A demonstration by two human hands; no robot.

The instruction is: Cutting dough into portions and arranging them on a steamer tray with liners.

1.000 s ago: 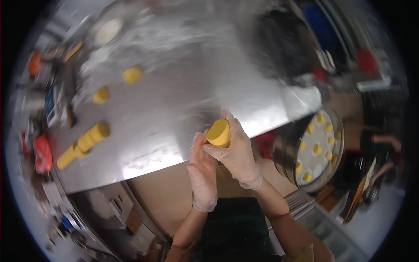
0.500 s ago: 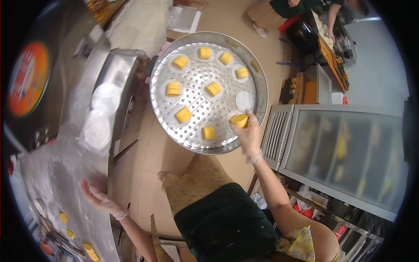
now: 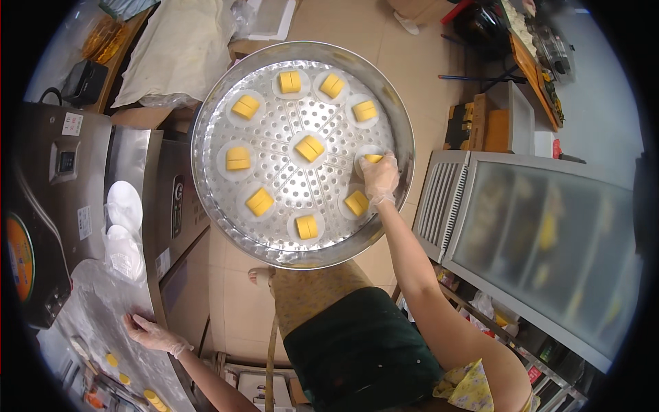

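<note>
A round perforated steel steamer tray [image 3: 216, 220] holds several yellow dough pieces [image 3: 309, 148] on white paper rounds. At its right side, my gloved right hand [image 3: 381, 175] grips a yellow piece [image 3: 373, 158] low over a paper round, its fingertips partly hiding it. Just below, another piece [image 3: 356, 202] rests on its paper. My gloved left hand [image 3: 152, 335] is empty, fingers apart, at the edge of the floury steel table [image 3: 103, 302] at lower left, near a few yellow pieces [image 3: 112, 359].
A steel machine [image 3: 48, 165] and stacked paper rounds [image 3: 123, 226] stand left, below a cream cloth [image 3: 168, 48]. A frosted-door cabinet [image 3: 532, 250] fills the right. At upper right are a wooden board [image 3: 528, 82] and part of another person's hand [image 3: 528, 8].
A second ago both hands held yellow dough over the table; the view has since swung to the tray. My right hand has released the lower-right piece and moved up to the paper above it.
</note>
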